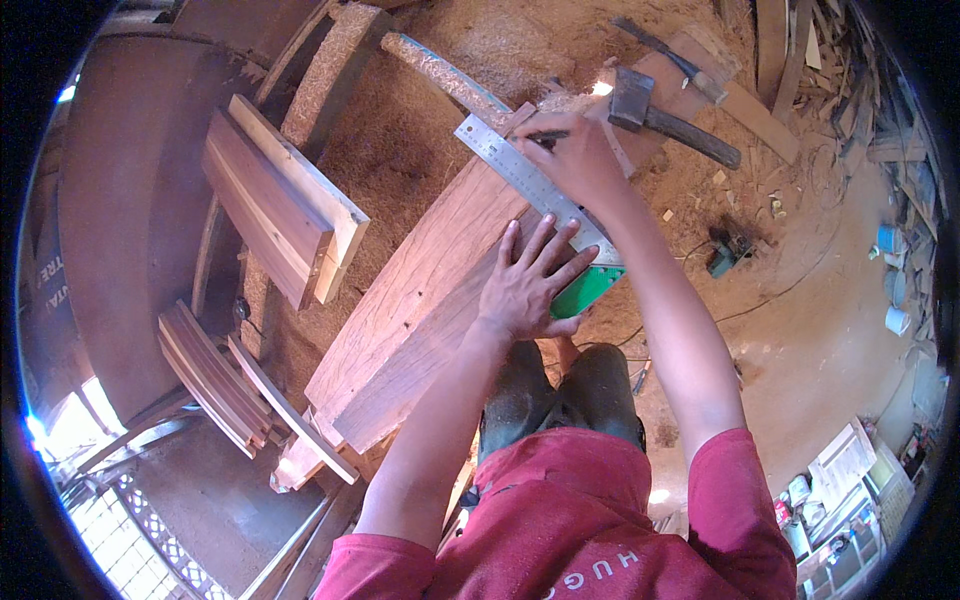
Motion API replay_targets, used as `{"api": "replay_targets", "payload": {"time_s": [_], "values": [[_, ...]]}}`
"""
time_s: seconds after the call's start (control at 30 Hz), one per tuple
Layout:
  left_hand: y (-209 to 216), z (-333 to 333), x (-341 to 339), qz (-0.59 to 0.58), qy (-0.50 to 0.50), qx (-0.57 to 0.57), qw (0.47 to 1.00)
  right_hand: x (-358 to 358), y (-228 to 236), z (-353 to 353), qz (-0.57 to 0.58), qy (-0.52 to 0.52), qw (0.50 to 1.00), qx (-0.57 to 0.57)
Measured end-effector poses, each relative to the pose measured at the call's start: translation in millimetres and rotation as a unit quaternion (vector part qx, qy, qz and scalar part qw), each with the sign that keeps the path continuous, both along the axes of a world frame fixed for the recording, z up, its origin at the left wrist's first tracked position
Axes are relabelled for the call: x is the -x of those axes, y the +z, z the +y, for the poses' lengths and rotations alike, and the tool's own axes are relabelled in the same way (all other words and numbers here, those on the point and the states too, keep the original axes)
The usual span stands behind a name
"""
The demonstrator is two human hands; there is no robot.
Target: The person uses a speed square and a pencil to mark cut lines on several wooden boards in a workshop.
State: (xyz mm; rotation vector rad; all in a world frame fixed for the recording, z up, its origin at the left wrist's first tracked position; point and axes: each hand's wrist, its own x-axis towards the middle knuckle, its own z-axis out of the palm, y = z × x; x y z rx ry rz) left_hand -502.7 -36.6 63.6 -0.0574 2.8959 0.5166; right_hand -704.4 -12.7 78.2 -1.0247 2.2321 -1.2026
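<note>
On plank [420, 290], left hand [530, 285] spread flat over square [530, 185], right hand [575, 150] pinching half-hidden pencil [545, 134].

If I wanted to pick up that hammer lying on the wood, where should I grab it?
Probably by the handle, not the head. The hammer lies flat on a board, its dark handle stretching free toward the right, away from the right hand that is marking along the ruler. Come from the right side and wrap your hand around the handle's far end; the heavy metal head stays away.
</note>
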Motion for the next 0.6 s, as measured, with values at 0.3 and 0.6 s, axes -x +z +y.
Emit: {"api": "replay_targets", "payload": {"time_s": [0.3,0.6], "values": [[-4.6,-1.3,-4.9,0.005,0.006,0.012,1.000,-3.7,-12.9,-3.7,0.026,0.027,0.999,0.038],[-2.6,-1.3,-3.7,0.019,-0.002,0.004,1.000,-21.8,-3.0,89.8,-0.021,0.032,0.995,0.091]]}}
